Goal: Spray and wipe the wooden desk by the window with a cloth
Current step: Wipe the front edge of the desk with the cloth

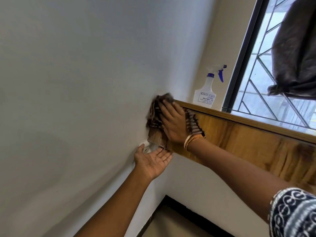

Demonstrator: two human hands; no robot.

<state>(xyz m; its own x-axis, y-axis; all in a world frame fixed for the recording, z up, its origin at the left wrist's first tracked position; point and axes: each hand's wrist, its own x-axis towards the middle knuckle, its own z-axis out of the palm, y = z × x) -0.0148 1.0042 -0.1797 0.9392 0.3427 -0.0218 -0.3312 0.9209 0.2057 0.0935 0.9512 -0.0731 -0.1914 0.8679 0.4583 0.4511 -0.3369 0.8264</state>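
Observation:
My right hand [173,122] lies flat with straight fingers on a brown striped cloth [156,115], pressing it onto the wooden desk [248,144] at its far left corner by the white wall. My left hand [153,159] is held palm up, fingers straight, just below the desk's front edge under that corner, holding nothing. A clear spray bottle [206,93] with a blue trigger and a printed label stands at the back of the desk against the wall, beside the window.
A white wall [77,82] borders the desk on the left, with a white socket [147,147] near my left hand. The barred window [266,86] runs along the desk's back right; a dark curtain bundle [297,53] hangs there. Floor shows below.

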